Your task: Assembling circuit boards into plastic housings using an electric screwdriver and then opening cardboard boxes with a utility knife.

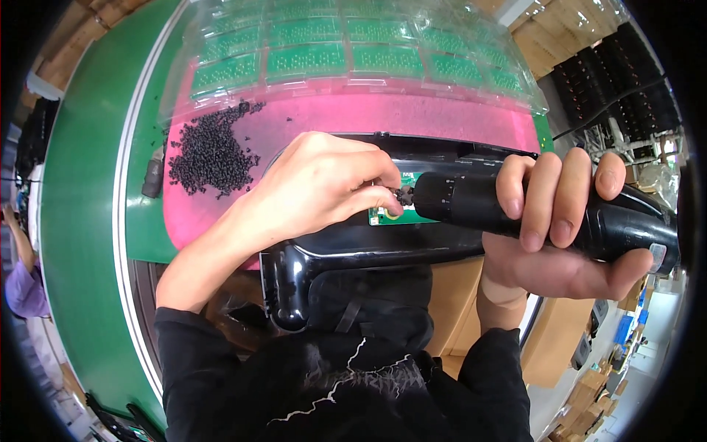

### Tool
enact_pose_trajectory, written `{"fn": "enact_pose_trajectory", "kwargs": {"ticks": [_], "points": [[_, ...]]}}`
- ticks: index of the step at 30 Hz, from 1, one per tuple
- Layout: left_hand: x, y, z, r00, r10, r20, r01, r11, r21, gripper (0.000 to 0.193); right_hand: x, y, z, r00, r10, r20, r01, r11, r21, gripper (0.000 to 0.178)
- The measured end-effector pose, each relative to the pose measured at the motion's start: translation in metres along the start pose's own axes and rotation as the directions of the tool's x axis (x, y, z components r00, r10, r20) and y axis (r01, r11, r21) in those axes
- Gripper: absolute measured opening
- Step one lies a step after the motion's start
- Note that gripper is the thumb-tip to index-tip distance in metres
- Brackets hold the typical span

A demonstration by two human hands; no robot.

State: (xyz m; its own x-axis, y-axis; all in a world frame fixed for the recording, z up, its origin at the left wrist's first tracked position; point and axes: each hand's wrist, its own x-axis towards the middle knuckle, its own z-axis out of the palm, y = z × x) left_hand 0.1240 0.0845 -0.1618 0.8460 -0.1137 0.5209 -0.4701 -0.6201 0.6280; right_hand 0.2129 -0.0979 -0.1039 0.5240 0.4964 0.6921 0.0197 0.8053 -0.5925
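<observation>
My right hand [556, 221] is wrapped round a black electric screwdriver [456, 197], held level with its nose pointing left. At that nose the thumb and fingers of my left hand [324, 177] are closed in a pinch on small black screws [403, 195]; how many they hold is hidden. Just beneath both hands is a green circuit board [412, 214], partly covered by the fingers and the tool. It sits within a long glossy black plastic housing [368, 247], whose rounded arm bends down toward my lap.
A heap of small black screws [213, 151] lies on the pink mat [317, 114], left of the housing. Clear plastic trays of green circuit boards [305, 59] stand behind. A dark cylindrical piece [152, 175] lies by the mat's left edge. Another person [28, 283] is far left.
</observation>
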Motion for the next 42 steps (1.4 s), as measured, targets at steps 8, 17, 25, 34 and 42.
{"fn": "enact_pose_trajectory", "kwargs": {"ticks": [8, 17, 25, 34, 42], "points": [[0.001, 0.001, 0.0, 0.998, 0.058, -0.007, -0.055, 0.978, 0.202, 0.023, 0.002, -0.001, 0.002, 0.994, 0.021, -0.111, -0.026, 0.999, -0.043, 0.053], [-0.003, -0.002, 0.003, 0.969, 0.211, -0.133, -0.152, 0.922, 0.356, 0.022, 0.006, 0.011, 0.004, 0.986, 0.049, -0.162, -0.06, 0.996, -0.062, 0.055], [-0.001, -0.006, -0.004, 0.992, 0.095, -0.078, -0.07, 0.959, 0.275, 0.015, -0.014, 0.021, 0.003, 0.973, 0.218, -0.072, -0.228, 0.956, -0.185, 0.056], [-0.006, -0.01, 0.012, 0.973, -0.048, 0.226, 0.028, 0.995, 0.091, 0.024, -0.019, 0.027, 0.009, 0.957, 0.257, -0.137, -0.287, 0.912, -0.294, 0.058], [-0.01, -0.01, 0.008, 0.986, -0.103, 0.135, 0.097, 0.994, 0.045, 0.008, -0.017, 0.031, 0.018, 0.944, 0.3, -0.135, -0.329, 0.874, -0.359, 0.058]]}}
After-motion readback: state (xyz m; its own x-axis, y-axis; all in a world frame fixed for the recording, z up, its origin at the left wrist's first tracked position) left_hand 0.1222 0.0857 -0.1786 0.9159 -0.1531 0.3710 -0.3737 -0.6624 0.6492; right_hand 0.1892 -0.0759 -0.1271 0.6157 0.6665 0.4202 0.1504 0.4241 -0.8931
